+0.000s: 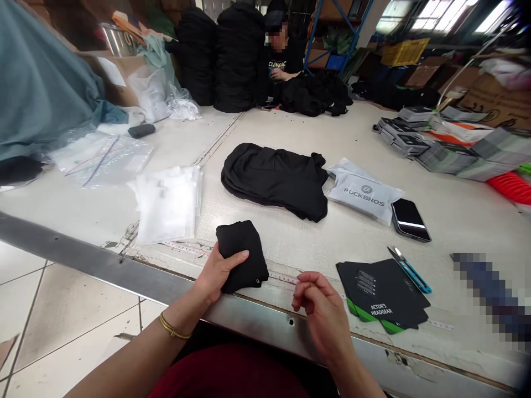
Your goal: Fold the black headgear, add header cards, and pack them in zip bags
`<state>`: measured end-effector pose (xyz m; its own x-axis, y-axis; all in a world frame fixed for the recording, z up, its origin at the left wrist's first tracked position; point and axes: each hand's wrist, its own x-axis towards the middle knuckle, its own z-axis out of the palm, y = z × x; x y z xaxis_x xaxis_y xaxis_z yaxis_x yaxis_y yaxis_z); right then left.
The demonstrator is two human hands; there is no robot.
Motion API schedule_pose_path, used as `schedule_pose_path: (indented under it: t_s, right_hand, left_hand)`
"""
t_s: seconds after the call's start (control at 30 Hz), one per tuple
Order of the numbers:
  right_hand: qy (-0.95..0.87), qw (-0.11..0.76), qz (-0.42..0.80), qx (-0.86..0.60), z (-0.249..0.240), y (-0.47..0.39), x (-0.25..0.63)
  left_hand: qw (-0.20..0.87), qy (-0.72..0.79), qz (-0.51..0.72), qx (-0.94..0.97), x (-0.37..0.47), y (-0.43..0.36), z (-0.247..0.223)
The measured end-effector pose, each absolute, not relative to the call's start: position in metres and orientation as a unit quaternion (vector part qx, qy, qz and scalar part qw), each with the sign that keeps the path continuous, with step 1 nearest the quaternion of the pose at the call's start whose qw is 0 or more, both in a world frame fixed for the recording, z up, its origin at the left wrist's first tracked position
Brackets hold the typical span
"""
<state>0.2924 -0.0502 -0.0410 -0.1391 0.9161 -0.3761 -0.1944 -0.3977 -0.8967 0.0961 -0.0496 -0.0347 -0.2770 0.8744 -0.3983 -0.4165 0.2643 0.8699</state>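
My left hand point(219, 271) grips a folded black cloth point(244, 257) at the table's front edge, thumb on top and fingers underneath. A small light mark shows at the cloth's lower corner. To its right, my right hand point(321, 309) is held over the edge with fingers curled in and nothing visible in them. Black cards point(381, 293) printed "ACTOR'S HEADGEAR" lie fanned beside that hand. Farther back lies a larger pile of black fabric pieces point(274, 179). Clear plastic bags point(168, 204) are stacked left of the held cloth.
White ROCKBROS packets point(363, 190), a phone point(410, 220) and blue-handled thread snips point(410, 271) lie to the right. A measuring tape point(282, 276) runs along the front edge. Grey boxes point(402, 135) stand back right. Across the table a person point(284, 61) sits by tall black fabric stacks point(236, 55).
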Motion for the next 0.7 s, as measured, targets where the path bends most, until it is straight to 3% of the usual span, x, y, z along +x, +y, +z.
schedule_pose_path:
  t_s: [0.27, 0.4, 0.53, 0.63, 0.7]
  right_hand:
    - [-0.706, 0.418, 0.345, -0.455, -0.052, -0.039, 0.240]
    - [-0.750, 0.430, 0.298, -0.405, -0.059, -0.029, 0.231]
    - [-0.646, 0.415, 0.450, -0.456, -0.040, -0.029, 0.263]
    - [-0.547, 0.249, 0.726, -0.336, -0.023, -0.033, 0.295]
    - [-0.500, 0.153, 0.820, -0.235, -0.018, -0.036, 0.306]
  left_hand:
    - [0.505, 0.584, 0.567, 0.288, 0.103, -0.053, -0.043]
    - [0.464, 0.614, 0.561, 0.304, 0.102, -0.052, -0.045]
    - [0.482, 0.617, 0.548, 0.295, 0.102, -0.052, -0.045]
    - [0.481, 0.621, 0.546, 0.292, 0.102, -0.052, -0.048]
    - [0.482, 0.621, 0.546, 0.290, 0.102, -0.052, -0.048]
